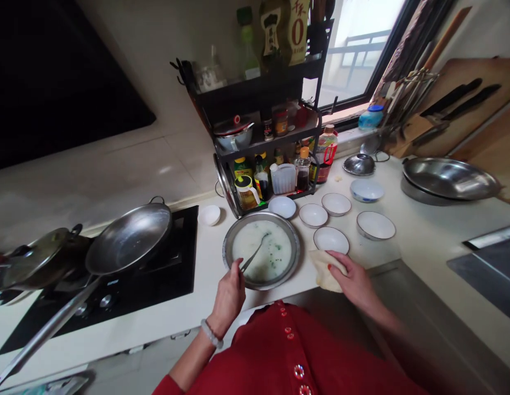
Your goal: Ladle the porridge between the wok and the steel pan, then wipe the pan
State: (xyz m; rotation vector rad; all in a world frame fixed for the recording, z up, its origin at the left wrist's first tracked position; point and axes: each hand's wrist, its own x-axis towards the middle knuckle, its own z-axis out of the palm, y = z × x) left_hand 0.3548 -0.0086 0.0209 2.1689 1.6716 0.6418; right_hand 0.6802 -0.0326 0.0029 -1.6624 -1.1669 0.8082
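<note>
A wide metal basin point(296, 249) on the white counter holds a pale, milky liquid with green bits floating in it. My left hand point(230, 293), with a beaded bracelet at the wrist, is closed round the handle of a metal spoon point(253, 256) whose far end reaches into the liquid. To the right of the basin, my right hand point(350, 278) grips a folded beige cloth point(324, 270) near the counter's front edge. Small white bowls stand just beyond the cloth, the closest being a round bowl point(331, 240) with a brown rim.
At left a wok point(129, 238) sits on the black stove point(179, 266), beside a lidded pot point(37, 260). Behind the basin stands a black rack point(263, 82) with bottles. Metal pans point(452, 178) lie at right, near the sink point(397, 307) and a knife block point(415, 129).
</note>
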